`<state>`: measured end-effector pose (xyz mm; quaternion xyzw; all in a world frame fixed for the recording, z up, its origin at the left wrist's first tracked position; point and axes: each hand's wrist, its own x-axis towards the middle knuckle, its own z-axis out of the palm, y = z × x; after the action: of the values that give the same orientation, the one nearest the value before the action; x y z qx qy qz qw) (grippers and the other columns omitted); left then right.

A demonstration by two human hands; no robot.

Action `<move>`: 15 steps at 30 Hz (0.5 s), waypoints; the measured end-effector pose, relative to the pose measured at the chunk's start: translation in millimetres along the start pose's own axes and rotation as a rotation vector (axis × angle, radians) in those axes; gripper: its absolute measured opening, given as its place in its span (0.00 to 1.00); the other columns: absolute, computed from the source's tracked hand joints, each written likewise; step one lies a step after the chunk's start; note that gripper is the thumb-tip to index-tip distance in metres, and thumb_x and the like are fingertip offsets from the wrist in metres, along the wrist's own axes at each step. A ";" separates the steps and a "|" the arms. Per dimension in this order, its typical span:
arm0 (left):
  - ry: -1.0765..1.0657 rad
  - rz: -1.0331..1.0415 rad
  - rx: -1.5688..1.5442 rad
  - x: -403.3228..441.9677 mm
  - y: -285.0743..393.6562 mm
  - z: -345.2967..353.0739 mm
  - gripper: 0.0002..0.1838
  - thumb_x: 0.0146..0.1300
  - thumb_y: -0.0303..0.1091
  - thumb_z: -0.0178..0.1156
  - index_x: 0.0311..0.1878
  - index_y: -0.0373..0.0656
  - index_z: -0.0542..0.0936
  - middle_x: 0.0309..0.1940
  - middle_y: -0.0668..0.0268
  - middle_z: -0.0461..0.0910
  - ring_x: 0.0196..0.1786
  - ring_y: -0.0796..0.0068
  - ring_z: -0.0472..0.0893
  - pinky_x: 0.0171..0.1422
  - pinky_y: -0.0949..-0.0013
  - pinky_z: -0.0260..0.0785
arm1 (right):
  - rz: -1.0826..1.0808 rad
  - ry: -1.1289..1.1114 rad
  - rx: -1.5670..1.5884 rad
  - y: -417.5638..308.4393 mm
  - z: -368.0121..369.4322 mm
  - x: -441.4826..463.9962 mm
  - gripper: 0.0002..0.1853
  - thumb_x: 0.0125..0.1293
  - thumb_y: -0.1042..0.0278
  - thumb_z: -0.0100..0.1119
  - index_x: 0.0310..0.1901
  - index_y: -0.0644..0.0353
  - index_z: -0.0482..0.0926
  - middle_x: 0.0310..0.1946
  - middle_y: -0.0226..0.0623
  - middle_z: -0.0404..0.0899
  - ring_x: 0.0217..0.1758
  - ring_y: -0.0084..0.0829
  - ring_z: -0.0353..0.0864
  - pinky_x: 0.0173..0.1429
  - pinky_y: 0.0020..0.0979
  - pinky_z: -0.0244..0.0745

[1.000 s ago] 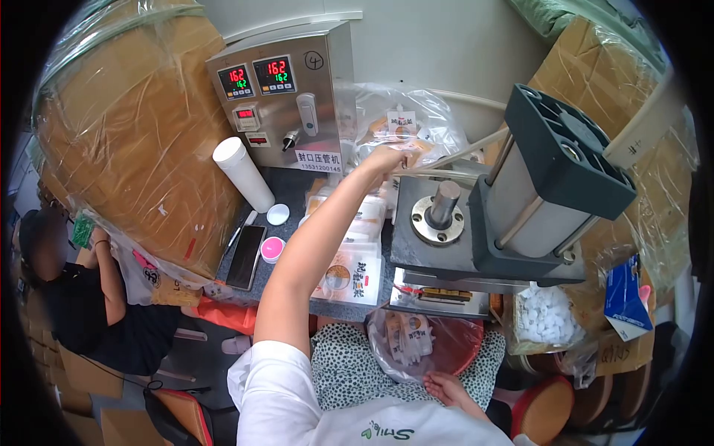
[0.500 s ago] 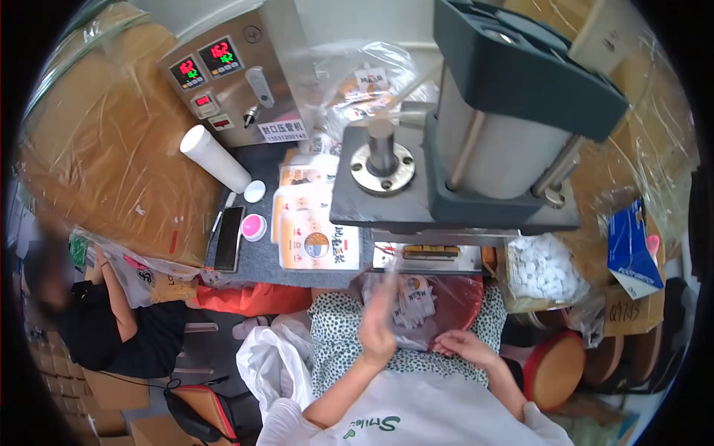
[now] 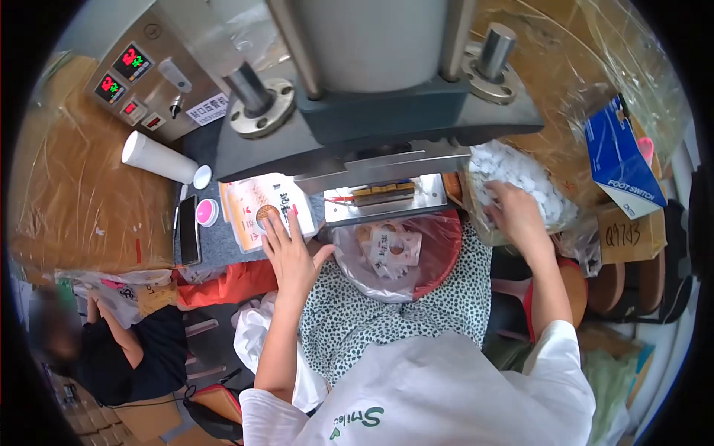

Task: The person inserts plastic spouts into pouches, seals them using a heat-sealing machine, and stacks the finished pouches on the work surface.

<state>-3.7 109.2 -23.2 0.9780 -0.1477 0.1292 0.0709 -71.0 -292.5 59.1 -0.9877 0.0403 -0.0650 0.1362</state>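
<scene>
Head view: the left hand point(image 3: 290, 256) is spread wide, palm down, its fingertips on the top of the pouches point(image 3: 249, 208) stacked at the worktop's point(image 3: 223, 250) front edge; it has no closed grip on them. The right hand point(image 3: 515, 212) reaches into the box point(image 3: 483, 230) of white pieces point(image 3: 524, 178), fingers bent downward; whether it has hold of one cannot be told. Between the hands, at the front edge, stands the press point(image 3: 372, 111), and below it a red basin point(image 3: 449, 256) lined with clear plastic holds loose packs point(image 3: 390, 249). Toward the worktop's left edge lie a phone point(image 3: 190, 232) and a pink-topped jar point(image 3: 207, 212); a white bottle point(image 3: 156, 157) and lid point(image 3: 201, 177) sit farther back.
</scene>
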 end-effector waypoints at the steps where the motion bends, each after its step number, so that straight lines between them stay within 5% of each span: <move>1: -0.005 0.007 -0.008 -5.3 6.3 0.5 0.48 0.60 0.56 0.67 0.77 0.40 0.60 0.78 0.40 0.50 0.80 0.37 0.49 0.76 0.38 0.46 | 0.016 0.003 -0.017 -3.0 3.8 2.6 0.17 0.59 0.75 0.65 0.51 0.63 0.78 0.40 0.53 0.82 0.44 0.54 0.83 0.50 0.48 0.77; 2: -0.011 0.014 -0.013 -10.1 10.6 1.5 0.48 0.59 0.56 0.68 0.76 0.40 0.61 0.77 0.39 0.50 0.79 0.36 0.50 0.76 0.37 0.47 | 0.023 0.004 0.012 -3.9 4.6 4.8 0.17 0.59 0.75 0.64 0.51 0.63 0.78 0.40 0.53 0.82 0.44 0.54 0.82 0.50 0.49 0.77; 7: 0.196 -0.004 -0.058 -22.6 8.6 5.2 0.30 0.58 0.20 0.57 0.67 0.41 0.71 0.66 0.52 0.73 0.67 0.51 0.72 0.68 0.53 0.62 | 0.023 0.033 0.104 -3.7 1.1 5.6 0.16 0.58 0.74 0.66 0.48 0.65 0.79 0.39 0.53 0.84 0.42 0.54 0.84 0.46 0.46 0.77; 10: 0.027 -0.057 -0.051 -22.7 6.4 -14.7 0.28 0.56 0.18 0.57 0.63 0.41 0.74 0.61 0.57 0.78 0.64 0.54 0.75 0.65 0.56 0.64 | 0.072 0.028 0.190 -1.0 -3.3 7.6 0.12 0.58 0.74 0.67 0.44 0.67 0.80 0.35 0.55 0.84 0.40 0.54 0.84 0.45 0.46 0.77; 14: -0.001 -0.211 -0.297 -21.7 15.2 -46.6 0.11 0.62 0.20 0.57 0.47 0.37 0.82 0.40 0.52 0.84 0.43 0.49 0.83 0.48 0.56 0.73 | 0.109 0.124 0.258 -0.6 -12.5 1.3 0.10 0.58 0.74 0.67 0.39 0.69 0.80 0.31 0.57 0.84 0.37 0.55 0.84 0.44 0.46 0.78; 15: 0.017 -0.213 -0.322 -23.3 20.9 -54.6 0.07 0.64 0.21 0.59 0.43 0.34 0.83 0.35 0.49 0.83 0.39 0.47 0.83 0.43 0.56 0.75 | 0.149 0.147 0.227 -0.4 -13.8 -0.5 0.10 0.60 0.72 0.68 0.39 0.70 0.80 0.29 0.53 0.85 0.35 0.48 0.87 0.42 0.43 0.79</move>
<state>-44.2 105.5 24.7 0.9630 -0.0614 0.1039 0.2408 -73.4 -295.7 72.3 -0.9529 0.1158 -0.1309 0.2481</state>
